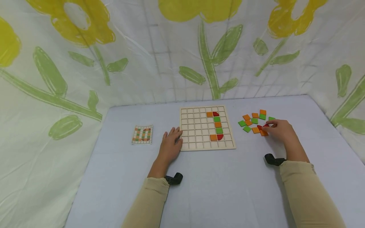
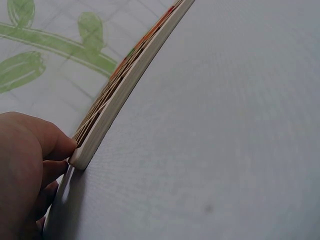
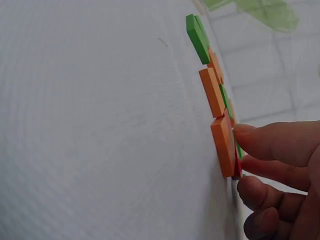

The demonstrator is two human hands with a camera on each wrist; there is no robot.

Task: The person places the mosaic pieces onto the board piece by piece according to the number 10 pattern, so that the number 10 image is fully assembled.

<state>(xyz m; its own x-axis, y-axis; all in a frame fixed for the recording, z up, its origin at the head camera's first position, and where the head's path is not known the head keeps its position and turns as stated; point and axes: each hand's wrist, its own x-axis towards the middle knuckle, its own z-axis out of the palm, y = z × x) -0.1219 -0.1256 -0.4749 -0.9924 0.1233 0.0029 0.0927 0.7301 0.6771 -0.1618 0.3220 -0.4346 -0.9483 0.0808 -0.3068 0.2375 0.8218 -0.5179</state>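
Observation:
My left hand [image 1: 171,145] lies at the left side of a square wooden grid board [image 1: 196,127], its fingertips on the frame. In the left wrist view the thumb [image 2: 60,142] presses on the board's near corner. Orange and green square tiles, with a red quarter-circle tile at the top and another at the bottom, form a bracket shape on the board's right half. Over the loose tiles at the right, my right hand [image 1: 280,129] pinches a red quarter-circle tile [image 1: 266,125] between thumb and index finger. In the right wrist view, an orange tile [image 3: 223,147] lies right beside those fingertips.
Loose green and orange tiles [image 1: 254,121] are scattered right of the board, some overlapping. A small pattern card [image 1: 142,135] with a printed coloured grid lies on the white tabletop [image 1: 216,183] left of the board. A flower-printed curtain [image 1: 137,72] hangs behind the table.

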